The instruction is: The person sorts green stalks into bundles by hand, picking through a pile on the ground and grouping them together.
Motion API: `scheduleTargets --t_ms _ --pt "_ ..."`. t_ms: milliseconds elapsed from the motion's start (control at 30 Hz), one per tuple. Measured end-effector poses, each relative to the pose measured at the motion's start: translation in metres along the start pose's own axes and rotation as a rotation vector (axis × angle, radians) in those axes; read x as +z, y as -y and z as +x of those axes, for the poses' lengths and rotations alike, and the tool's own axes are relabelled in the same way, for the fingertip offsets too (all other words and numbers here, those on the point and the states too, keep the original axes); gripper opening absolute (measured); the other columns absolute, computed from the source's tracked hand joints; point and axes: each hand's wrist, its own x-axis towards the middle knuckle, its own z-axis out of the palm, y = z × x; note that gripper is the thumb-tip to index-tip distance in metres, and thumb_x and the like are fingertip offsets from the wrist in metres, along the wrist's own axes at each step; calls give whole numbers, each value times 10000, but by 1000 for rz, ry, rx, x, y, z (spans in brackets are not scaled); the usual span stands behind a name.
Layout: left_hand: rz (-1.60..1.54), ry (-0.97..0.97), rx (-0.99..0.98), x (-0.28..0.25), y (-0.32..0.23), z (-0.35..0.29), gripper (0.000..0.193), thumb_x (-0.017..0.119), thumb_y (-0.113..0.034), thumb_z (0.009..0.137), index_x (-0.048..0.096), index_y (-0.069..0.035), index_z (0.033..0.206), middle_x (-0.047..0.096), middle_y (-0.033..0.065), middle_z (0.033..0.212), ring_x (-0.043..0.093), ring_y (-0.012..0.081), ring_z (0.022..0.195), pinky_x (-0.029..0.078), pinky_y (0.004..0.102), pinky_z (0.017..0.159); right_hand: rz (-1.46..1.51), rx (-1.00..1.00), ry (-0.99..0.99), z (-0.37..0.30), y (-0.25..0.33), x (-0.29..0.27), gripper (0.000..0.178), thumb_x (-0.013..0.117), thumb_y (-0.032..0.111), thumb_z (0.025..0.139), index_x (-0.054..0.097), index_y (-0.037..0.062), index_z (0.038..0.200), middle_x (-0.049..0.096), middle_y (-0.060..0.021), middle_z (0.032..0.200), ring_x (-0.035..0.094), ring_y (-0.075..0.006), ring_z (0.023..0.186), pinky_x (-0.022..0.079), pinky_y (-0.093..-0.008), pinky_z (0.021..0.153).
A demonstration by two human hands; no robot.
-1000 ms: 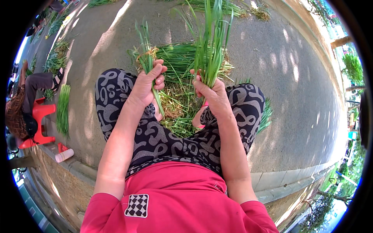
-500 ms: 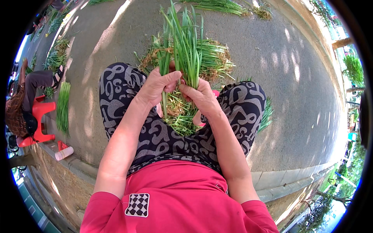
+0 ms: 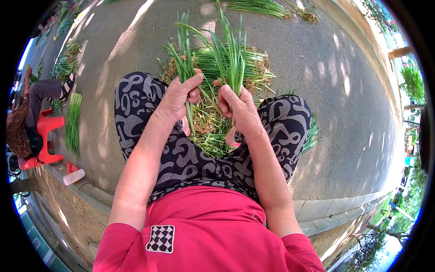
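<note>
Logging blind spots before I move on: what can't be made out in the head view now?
Head view: gripped part of the left bundle, hidden by the left hand.
Head view: gripped part of the right bundle, hidden by the right hand.
Head view: middle of the stalk pile, behind the right bundle.
Head view: seated person, partly cut off by the dark fisheye rim.

My left fingers (image 3: pixel 195 93) wrap the left bunch (image 3: pixel 183 65) and hide its middle, while my right fingers (image 3: pixel 224 104) cover much of the lower part of the right bunch (image 3: pixel 235 70). The two bunches block part of the green pile (image 3: pixel 253 68) beyond, and my right knee (image 3: pixel 288 113) hides some of another bundle (image 3: pixel 311 134). By the right rim, a turquoise shape (image 3: pixel 410 162) is too tiny to identify.
</note>
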Motion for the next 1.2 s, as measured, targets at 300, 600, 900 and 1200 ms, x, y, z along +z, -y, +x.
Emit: scheduleTargets --t_ms 300,600,900,1200 --pt "27 6 -19 5 -3 -4 258 665 -163 889 582 -74 1116 510 -51 770 446 38 568 340 193 477 -129 45 57 -2 1 4 303 551 296 968 607 17 1074 462 56 667 405 -33 548 299 -191 476" --pt "34 4 44 4 0 -3 206 695 -193 867 605 -103 1028 536 -65 777 492 34 664 343 186 508 -186 84 104 -3 2 5 293 574 288 954 619 20 1063 458 66 671 405 -27 546 296 -192 471" --pt "42 37 42 4 -3 -4 152 682 -205 879 600 -104 956 539 -48 719 509 46 614 331 178 467 -63 100 -11 -1 -1 3 239 623 266 926 575 58 1032 493 51 688 440 -24 549 322 -182 461" --pt "-22 132 53 6 -5 -6 171 659 -136 873 591 -93 1024 611 67 1118 494 59 640 395 193 523 47 75 -46 0 -4 0 206 614 250 931 569 74 1028 508 20 714 450 -65 537 327 -198 458"
